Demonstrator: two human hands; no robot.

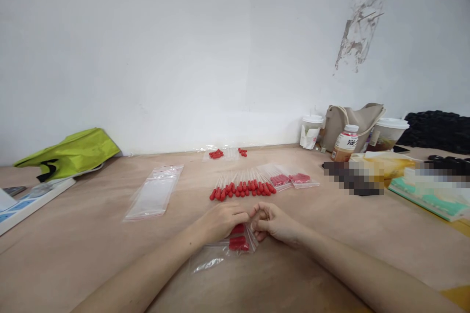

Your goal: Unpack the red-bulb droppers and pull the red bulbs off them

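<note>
A clear zip bag (239, 243) with red dropper bulbs in it lies in front of me, partly covered by my hands. My left hand (224, 220) rests over its upper part, fingers and thumb closed on the plastic near the edge. At the bag's right edge, my right hand (273, 224) has its fingers curled in a pinch on the plastic. Just beyond my hands is a row of droppers (242, 188), clear tubes pointing away and red bulbs toward me. Filled zip bags (281, 179) with red bulbs lie right of that row.
A stack of flat clear zip bags (154, 193) lies to the left. Small red bulbs (216, 154) sit on plastic by the wall. On the right stand a lidded cup (311, 132), a bottle (345, 144) and a beige bag (336, 120). A power strip (40, 200) lies far left.
</note>
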